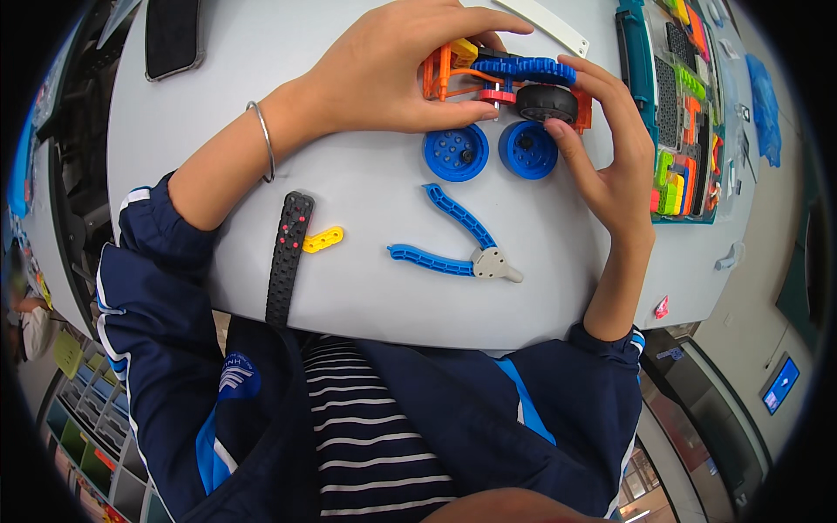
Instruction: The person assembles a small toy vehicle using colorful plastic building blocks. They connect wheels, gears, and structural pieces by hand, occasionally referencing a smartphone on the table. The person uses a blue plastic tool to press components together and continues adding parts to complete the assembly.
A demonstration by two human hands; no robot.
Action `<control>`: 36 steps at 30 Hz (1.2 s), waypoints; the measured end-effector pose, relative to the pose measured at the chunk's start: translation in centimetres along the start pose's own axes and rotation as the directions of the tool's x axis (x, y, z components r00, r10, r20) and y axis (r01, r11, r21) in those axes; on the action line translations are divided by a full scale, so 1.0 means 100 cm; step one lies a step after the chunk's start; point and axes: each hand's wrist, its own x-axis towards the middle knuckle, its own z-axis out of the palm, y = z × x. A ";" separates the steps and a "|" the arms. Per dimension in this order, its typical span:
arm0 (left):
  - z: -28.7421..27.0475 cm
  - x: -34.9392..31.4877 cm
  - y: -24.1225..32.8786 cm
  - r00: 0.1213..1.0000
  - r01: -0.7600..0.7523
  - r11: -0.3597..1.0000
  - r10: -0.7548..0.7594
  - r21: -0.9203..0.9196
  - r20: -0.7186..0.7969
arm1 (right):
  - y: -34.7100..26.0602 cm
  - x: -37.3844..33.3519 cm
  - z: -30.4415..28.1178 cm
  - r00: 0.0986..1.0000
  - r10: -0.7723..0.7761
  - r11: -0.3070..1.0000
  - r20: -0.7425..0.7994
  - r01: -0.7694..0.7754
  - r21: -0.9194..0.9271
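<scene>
A toy vehicle built from plastic construction parts (443, 71) stands at the far middle of the table. My left hand (370, 74) is closed around its orange and yellow left end, thumb along the near side. My right hand (615, 144) pinches its right end, thumb against the black tyre (547, 105) and index finger by the large blue gear (523, 70). Two blue wheel hubs (453, 155) lie just below the vehicle. Nearer to me lies a plier-like tool (462, 213) with spread blue handles and a grey head. My left fingertips are partly hidden.
Left of the tool lies a black studded beam (288, 257) with a yellow link (323, 240) beside it. A phone (173, 39) rests at the far left, a white bar (549, 24) behind the vehicle. On the right stands a teal parts case (638, 70); a red scrap (662, 307) lies nearer.
</scene>
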 end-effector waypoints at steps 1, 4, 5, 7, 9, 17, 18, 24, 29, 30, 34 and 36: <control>-0.001 -0.001 0.000 1.000 -0.003 1.000 0.002 0.006 0.006 | 0.000 0.000 0.000 1.000 0.002 1.000 -0.002 -0.002 0.010; -0.002 -0.002 0.000 1.000 -0.012 1.000 0.013 0.011 -0.001 | -0.001 -0.002 0.000 0.994 0.110 0.990 0.025 -0.111 0.085; -0.003 -0.002 0.000 1.000 -0.017 1.000 0.017 0.010 -0.006 | -0.001 -0.002 0.001 0.993 0.115 0.990 0.022 -0.116 0.082; -0.003 -0.002 -0.001 1.000 -0.006 1.000 0.005 -0.021 -0.028 | 0.002 -0.001 0.003 0.994 0.107 0.991 0.005 -0.107 0.076; -0.004 -0.001 -0.004 0.999 -0.014 1.000 0.013 -0.026 -0.042 | 0.006 0.002 0.007 0.994 0.100 0.990 -0.040 -0.095 0.106; 0.002 -0.009 -0.014 0.993 0.087 0.996 -0.086 0.006 -0.084 | 0.006 -0.001 0.014 0.980 0.194 0.952 -0.049 -0.176 0.251; 0.000 -0.008 -0.016 0.992 0.094 0.996 -0.094 0.004 -0.089 | 0.006 -0.001 0.015 0.979 0.199 0.948 -0.045 -0.181 0.261; -0.049 -0.010 -0.001 0.914 0.169 0.986 -0.158 -0.004 -0.374 | 0.014 -0.002 0.016 0.964 0.262 0.896 -0.045 -0.226 0.381; -0.099 -0.097 0.086 0.917 0.396 0.745 -0.346 0.537 -0.196 | 0.015 0.000 0.008 0.981 0.072 0.995 -0.178 -0.058 0.082; -0.094 -0.117 0.106 0.880 0.466 0.722 -0.437 0.512 -0.185 | 0.012 0.002 0.006 0.976 0.034 0.999 -0.214 -0.038 -0.011; -0.048 -0.178 0.172 0.760 0.642 0.659 -0.614 0.392 -0.211 | -0.018 0.004 0.001 0.941 -0.196 0.943 -0.275 0.104 -0.315; -0.023 -0.187 0.178 0.738 0.670 0.601 -0.606 0.435 -0.299 | -0.042 0.003 0.004 0.927 -0.277 0.908 -0.254 0.166 -0.384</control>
